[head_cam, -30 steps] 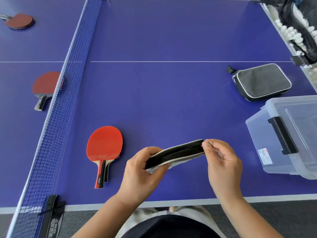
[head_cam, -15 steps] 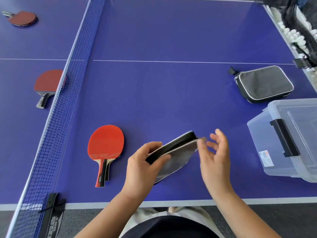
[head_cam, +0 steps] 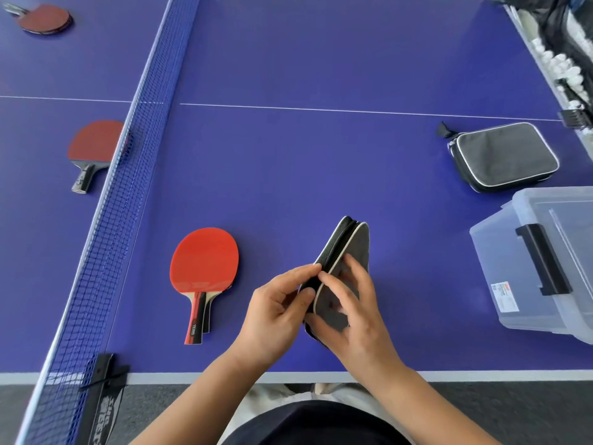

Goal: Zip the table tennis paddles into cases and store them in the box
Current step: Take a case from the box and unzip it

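- Case (head_cam: 348,248), grey with white piping and a black zipper, held on edge above the table (head_cam: 305,162), left of the clear box (head_cam: 545,268) and well apart from it.
- Left hand (head_cam: 276,311) gripping the case's near end, thumb and fingertips on the zipper edge.
- Right hand (head_cam: 354,311) wrapped over the case's grey side, fingers curled round it, index fingertip meeting the left fingertips at the zipper.
- Zipper pull not visible; cannot tell whether fully closed.
- Red paddle (head_cam: 203,268) lying flat on the table, far left of the box, handle toward the near edge; a second handle showing just under it.
- Second grey case (head_cam: 503,155) lying flat just beyond the box, zipped along the visible edge.
- Box at the table's right edge, lid on, black latch (head_cam: 542,258) on its near-left side, white label below.
- Net (head_cam: 122,194) far left of the box, crossing the table from near to far.
- Two more paddles (head_cam: 93,146) (head_cam: 45,19) beyond the net, on the other half.
- White balls (head_cam: 558,65) in a row beyond the box, along the table's right edge.
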`<state>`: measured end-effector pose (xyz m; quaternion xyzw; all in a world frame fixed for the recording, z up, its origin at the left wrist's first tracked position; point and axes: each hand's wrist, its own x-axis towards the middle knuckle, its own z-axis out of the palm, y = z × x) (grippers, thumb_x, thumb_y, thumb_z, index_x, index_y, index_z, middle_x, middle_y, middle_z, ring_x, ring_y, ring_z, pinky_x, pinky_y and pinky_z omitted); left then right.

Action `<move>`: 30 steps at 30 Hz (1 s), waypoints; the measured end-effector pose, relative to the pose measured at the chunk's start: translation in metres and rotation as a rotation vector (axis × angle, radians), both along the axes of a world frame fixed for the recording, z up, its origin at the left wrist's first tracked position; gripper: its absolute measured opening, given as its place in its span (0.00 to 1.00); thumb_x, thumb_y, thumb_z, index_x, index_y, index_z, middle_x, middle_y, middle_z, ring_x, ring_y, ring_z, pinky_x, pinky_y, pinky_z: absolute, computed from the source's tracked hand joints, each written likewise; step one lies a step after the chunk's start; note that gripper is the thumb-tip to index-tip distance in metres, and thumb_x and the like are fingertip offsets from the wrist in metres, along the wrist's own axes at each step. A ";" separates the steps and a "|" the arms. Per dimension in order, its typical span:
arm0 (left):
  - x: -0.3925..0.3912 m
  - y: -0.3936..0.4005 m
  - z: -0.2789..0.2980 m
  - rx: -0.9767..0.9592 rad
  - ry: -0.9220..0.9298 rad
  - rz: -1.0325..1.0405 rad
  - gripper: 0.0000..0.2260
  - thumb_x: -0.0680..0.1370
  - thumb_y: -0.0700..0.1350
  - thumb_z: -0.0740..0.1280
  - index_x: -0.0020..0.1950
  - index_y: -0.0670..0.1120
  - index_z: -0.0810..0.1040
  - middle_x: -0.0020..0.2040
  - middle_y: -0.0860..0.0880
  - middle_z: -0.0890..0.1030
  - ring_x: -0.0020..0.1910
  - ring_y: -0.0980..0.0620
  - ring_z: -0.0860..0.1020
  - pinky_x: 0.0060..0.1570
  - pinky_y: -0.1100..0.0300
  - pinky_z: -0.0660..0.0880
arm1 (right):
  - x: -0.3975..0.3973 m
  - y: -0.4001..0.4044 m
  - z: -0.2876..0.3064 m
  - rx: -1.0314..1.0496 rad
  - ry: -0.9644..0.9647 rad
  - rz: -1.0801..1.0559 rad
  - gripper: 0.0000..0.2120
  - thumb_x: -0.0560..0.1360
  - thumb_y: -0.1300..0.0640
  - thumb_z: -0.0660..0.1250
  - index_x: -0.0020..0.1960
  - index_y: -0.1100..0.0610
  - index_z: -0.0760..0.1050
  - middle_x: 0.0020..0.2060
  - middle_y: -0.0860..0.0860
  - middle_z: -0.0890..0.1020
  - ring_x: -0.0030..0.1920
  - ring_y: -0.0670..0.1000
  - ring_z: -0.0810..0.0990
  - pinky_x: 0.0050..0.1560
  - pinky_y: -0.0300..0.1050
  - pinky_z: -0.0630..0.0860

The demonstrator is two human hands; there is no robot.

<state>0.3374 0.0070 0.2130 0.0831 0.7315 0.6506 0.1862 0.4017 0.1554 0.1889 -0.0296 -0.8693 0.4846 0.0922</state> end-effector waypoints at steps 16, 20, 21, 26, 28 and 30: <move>0.006 -0.026 -0.045 -0.271 0.337 0.030 0.40 0.74 0.32 0.72 0.75 0.64 0.61 0.66 0.71 0.71 0.66 0.66 0.72 0.62 0.72 0.68 | 0.010 -0.013 -0.017 0.166 -0.188 -0.398 0.41 0.73 0.58 0.75 0.77 0.46 0.55 0.67 0.39 0.71 0.62 0.33 0.72 0.54 0.24 0.69; 0.008 -0.034 -0.070 -0.337 0.029 0.009 0.32 0.80 0.40 0.66 0.60 0.81 0.62 0.47 0.74 0.77 0.40 0.59 0.78 0.40 0.72 0.72 | 0.014 -0.009 -0.038 0.223 -0.286 -0.490 0.10 0.75 0.57 0.73 0.54 0.55 0.76 0.33 0.36 0.74 0.30 0.43 0.72 0.36 0.42 0.70; 0.007 -0.034 -0.071 -0.344 0.039 0.046 0.27 0.80 0.41 0.66 0.53 0.78 0.67 0.41 0.69 0.79 0.35 0.56 0.76 0.35 0.70 0.70 | 0.014 -0.006 -0.039 0.220 -0.282 -0.508 0.05 0.76 0.57 0.71 0.47 0.56 0.75 0.29 0.38 0.71 0.28 0.43 0.71 0.35 0.42 0.68; -0.007 -0.027 -0.064 -0.196 0.046 0.295 0.23 0.80 0.44 0.66 0.60 0.74 0.67 0.45 0.56 0.82 0.41 0.50 0.79 0.45 0.58 0.75 | 0.004 0.024 -0.013 0.150 -0.120 -0.647 0.13 0.80 0.54 0.65 0.63 0.55 0.74 0.43 0.43 0.81 0.38 0.45 0.76 0.39 0.36 0.70; -0.018 -0.024 -0.064 -0.175 0.050 0.321 0.28 0.81 0.43 0.66 0.67 0.75 0.63 0.50 0.54 0.82 0.41 0.49 0.78 0.47 0.59 0.76 | -0.008 0.046 -0.005 0.092 -0.100 -0.699 0.17 0.80 0.55 0.64 0.68 0.53 0.71 0.51 0.43 0.80 0.44 0.42 0.76 0.45 0.34 0.68; -0.029 -0.020 -0.071 -0.256 0.108 0.284 0.26 0.81 0.42 0.65 0.71 0.69 0.66 0.55 0.62 0.80 0.47 0.61 0.77 0.51 0.70 0.72 | -0.018 0.074 -0.010 0.070 -0.171 -0.685 0.19 0.81 0.54 0.64 0.71 0.49 0.69 0.54 0.44 0.80 0.46 0.45 0.76 0.48 0.37 0.69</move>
